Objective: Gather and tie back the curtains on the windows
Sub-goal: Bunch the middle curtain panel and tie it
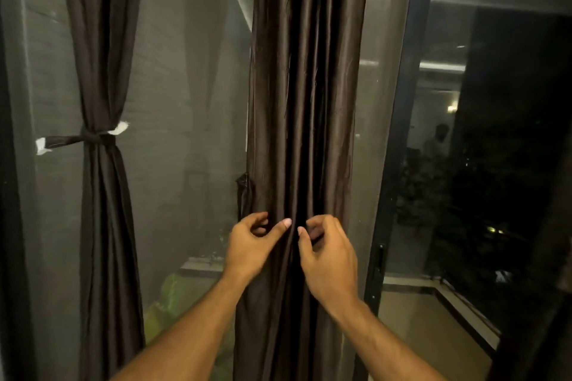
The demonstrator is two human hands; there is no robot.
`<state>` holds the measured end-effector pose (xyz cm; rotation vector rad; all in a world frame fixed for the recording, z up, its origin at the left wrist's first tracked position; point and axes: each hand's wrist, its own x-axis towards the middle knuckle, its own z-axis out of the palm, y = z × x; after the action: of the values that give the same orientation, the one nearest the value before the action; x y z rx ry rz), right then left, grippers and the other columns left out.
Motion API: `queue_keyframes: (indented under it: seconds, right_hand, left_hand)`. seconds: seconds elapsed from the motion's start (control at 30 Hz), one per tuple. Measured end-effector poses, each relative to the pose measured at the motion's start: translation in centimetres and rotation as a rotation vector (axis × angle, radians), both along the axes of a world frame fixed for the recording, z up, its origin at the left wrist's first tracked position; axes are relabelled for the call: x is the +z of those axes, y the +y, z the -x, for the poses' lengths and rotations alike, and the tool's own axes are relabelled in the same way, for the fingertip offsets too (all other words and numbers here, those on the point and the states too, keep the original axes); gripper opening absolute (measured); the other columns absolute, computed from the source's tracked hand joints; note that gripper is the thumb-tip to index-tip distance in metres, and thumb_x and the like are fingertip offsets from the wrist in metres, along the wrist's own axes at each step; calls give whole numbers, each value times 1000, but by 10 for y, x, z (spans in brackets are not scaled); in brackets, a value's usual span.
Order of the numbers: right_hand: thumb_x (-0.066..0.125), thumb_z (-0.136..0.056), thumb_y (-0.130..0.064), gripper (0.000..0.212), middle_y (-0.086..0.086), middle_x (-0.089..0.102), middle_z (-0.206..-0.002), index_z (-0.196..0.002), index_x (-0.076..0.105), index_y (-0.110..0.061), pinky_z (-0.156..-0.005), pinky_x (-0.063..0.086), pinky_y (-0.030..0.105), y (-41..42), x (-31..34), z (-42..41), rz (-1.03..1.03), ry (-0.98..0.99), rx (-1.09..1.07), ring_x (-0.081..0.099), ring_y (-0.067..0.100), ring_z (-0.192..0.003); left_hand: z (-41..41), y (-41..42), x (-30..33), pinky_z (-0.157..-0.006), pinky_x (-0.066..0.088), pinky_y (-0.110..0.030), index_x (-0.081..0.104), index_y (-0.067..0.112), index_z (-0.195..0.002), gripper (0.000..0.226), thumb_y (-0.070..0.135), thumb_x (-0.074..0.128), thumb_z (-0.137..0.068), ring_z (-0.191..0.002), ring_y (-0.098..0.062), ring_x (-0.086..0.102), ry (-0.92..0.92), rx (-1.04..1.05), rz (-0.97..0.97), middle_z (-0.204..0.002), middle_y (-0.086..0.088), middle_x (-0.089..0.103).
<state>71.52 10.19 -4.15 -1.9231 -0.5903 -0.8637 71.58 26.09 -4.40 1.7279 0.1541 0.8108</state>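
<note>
Both your hands are on the centre curtain (303, 102), low in frame. It hangs straight down in front of the window glass (192, 86), gathered into vertical folds, dark brown and shiny.

Your left hand (252, 246) is on the curtain's left side, fingers curled, thumb stretched right toward the middle folds; it looks to be pinching fabric, though the fingertips are partly hidden in the folds. Your right hand (329, 254) is just beside it on the right, fingers curled in, also pinching the fabric. The two thumbs are near each other, not touching.

A short dark strip (244, 195) sticks out at the curtain's left edge, just above your left hand. Cannot tell whether it is a tie or a fold.

Left curtain (99, 71) is already cinched at mid height by a dark tie band (89, 139) with white ends, one end pointing left.

Right of the centre curtain: dark door frame (399, 133), with a handle (378, 260) low on it. Outside is dark, with a few small lights.
</note>
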Motion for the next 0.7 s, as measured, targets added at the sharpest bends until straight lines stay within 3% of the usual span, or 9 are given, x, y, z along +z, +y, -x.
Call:
queue_keyframes:
  seconds: [0.07,0.2,0.27,0.37,0.43,0.5,0.6,0.7]
  right_hand:
    - [64,-97,-45,23,-19,63,-106,-116,60,-34,-75,59,33,4,-4,-2,-24,55,-30,63,-2,-83]
    - [62,-90,-67,63,-14,61,-133,-138,52,-27,-88,57,34,13,-2,-9,22,165,-145,66,9,-109]
    - [60,-91,-66,59,-12,66,-129,-137,52,-30,-90,58,38,15,-2,-13,19,191,-150,67,11,-111]
    - [59,-100,-46,36,-9,74,-113,-132,57,-29,-87,60,40,14,-5,-16,-4,194,-105,71,12,-102]
    - [57,-103,-36,28,-8,76,-109,-129,61,-25,-85,60,39,13,-8,-18,8,179,-106,73,11,-98]
    - [56,-104,-30,26,-6,76,-105,-128,62,-22,-84,61,41,13,-7,-20,-5,186,-122,73,13,-93]
    - [51,-105,-25,31,0,76,-108,-135,60,-20,-87,60,43,15,-9,-17,33,186,-127,73,18,-98]
    - [49,-106,-24,36,0,77,-112,-140,58,-25,-88,59,40,28,-15,-3,154,123,-66,73,17,-99]
  left_hand:
    - [-2,-5,-5,-78,52,-14,70,16,-122,59,51,84,-77,-100,-3,67,-22,8,-16,-111,6,71]
    - [-7,-10,-13,-69,56,-34,70,25,-91,30,53,77,-83,-79,-13,67,-106,224,-82,-82,6,68]
    - [-9,-13,-14,-72,55,-32,67,25,-98,46,64,77,-75,-86,-12,65,-122,223,-100,-89,7,66]
    - [-14,-20,-12,-81,55,-26,69,21,-116,64,68,76,-74,-96,-5,66,-157,146,-107,-106,11,69]
    - [-18,-22,-11,-87,57,-31,70,12,-118,45,46,76,-88,-102,-11,67,-177,135,-171,-112,6,69]
    - [-20,-22,-11,-81,57,-41,72,8,-103,18,24,65,-98,-91,-20,69,-208,148,-219,-99,0,70]
    - [-11,-21,-13,-69,57,-47,68,11,-92,21,17,51,-104,-71,-20,67,-183,96,-211,-77,-2,70]
    - [1,-20,-16,-77,60,-43,73,17,-103,25,20,48,-104,-80,-13,71,-153,-18,-145,-86,4,75]
